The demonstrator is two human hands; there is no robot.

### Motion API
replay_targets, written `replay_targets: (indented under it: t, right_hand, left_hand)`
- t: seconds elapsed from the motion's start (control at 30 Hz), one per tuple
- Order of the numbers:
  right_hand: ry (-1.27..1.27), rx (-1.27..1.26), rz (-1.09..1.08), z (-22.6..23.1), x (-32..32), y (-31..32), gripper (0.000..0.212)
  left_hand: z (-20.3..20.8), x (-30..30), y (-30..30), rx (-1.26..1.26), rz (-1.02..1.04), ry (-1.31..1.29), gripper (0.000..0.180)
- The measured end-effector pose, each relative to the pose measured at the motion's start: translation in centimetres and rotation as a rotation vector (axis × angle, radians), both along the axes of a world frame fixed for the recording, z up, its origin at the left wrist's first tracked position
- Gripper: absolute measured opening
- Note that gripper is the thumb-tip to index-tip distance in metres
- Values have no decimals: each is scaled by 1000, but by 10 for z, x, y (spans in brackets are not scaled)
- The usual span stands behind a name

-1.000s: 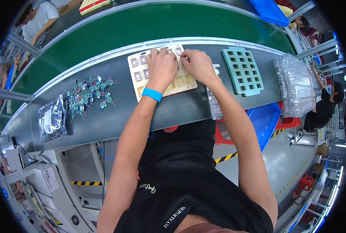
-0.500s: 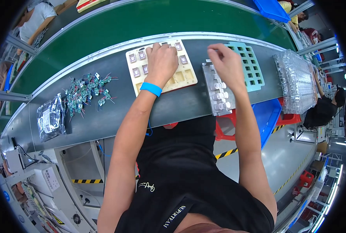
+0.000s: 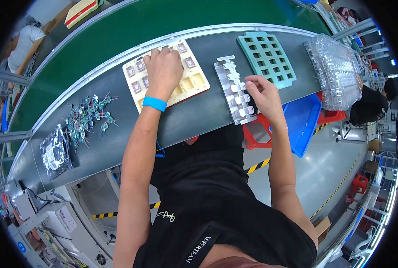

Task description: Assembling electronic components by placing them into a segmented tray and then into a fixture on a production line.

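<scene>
My left hand (image 3: 164, 73), with a blue band at the wrist, is over the cream tray (image 3: 202, 82). Its fingers curl down into the tray; the fingertips and anything between them are hidden. Small squarish pieces with clear and pinkish faces (image 3: 190, 62) sit in several pockets, while pockets at the near right are bare. My right hand (image 3: 266, 97) is at the metal rack (image 3: 226, 85) that carries a row of white plastic parts (image 3: 238, 99). Thumb and forefinger close at the end of one white part (image 3: 242, 86).
Right of the rack lies a green tray (image 3: 270, 56) with square holes, then stacked clear plastic trays (image 3: 333, 73). Wired circuit boards (image 3: 85, 120) are heaped at left beside a silvery bag (image 3: 56, 152). A green conveyor (image 3: 163, 22) runs behind; a blue bin (image 3: 304, 125) stands below the bench edge.
My right hand has come nearer along the rack to the white parts, uncovering the rack's far end. My left hand stays over the cream tray. The whole view has shifted somewhat.
</scene>
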State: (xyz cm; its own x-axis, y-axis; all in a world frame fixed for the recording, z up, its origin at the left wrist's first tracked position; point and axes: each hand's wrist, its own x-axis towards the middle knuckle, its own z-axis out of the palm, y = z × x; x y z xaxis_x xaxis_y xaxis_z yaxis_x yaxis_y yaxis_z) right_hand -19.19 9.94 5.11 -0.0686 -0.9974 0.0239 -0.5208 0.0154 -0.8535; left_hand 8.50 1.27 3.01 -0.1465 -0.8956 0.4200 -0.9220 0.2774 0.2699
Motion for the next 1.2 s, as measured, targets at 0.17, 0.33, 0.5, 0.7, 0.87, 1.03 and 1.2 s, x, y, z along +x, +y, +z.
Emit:
replay_targets:
  t: [0.17, 0.33, 0.5, 0.7, 0.87, 1.03, 1.2]
  right_hand:
    - [-19, 36, 91, -8, -2, -7, 30]
    - [-14, 89, 150, -8, -4, -10, 30]
    - [-169, 156, 118, -12, -9, -13, 26]
    - [-208, -40, -103, -2, -13, -11, 25]
    - [-247, -81, -52, 19, 12, -8, 28]
    - [-7, -185, 116, 35, 65, 1, 25]
    - [-107, -199, 263, 11, 146, -8, 24]
  left_hand:
    - [2, -4, 7, -3, 30, -25, 15]
    - [13, -25, 31, -152, -157, 303, 15]
    - [11, -74, 60, 96, -376, 391, 24]
    - [1, -94, 60, 276, -329, 387, 31]
    - [6, -81, 65, 279, -293, 360, 20]
    - [15, -17, 83, 27, -207, 506, 17]
    - [16, 69, 99, 47, 111, 477, 16]
